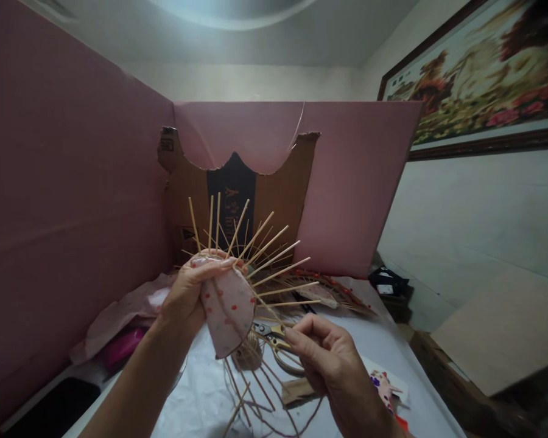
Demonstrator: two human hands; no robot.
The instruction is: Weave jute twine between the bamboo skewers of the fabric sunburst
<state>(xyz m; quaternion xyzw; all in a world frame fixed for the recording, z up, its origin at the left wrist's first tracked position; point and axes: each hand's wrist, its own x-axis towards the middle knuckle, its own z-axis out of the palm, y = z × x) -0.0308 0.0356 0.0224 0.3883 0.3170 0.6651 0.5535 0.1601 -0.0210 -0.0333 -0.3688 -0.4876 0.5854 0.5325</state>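
Note:
My left hand is closed around a fabric-covered disc, pink with small red dots, held upright above the table. Several thin wooden sticks fan out from the disc like spokes, up and to the right, with more below. My right hand is lower right, its thumb and fingers pinched on a thin strand of twine that runs up to the disc. A ball of twine lies just under the disc.
Scissors lie on the white-covered table. A finished woven piece lies behind. A cut cardboard box stands against pink boards. Pink cloth is at left, cardboard at right.

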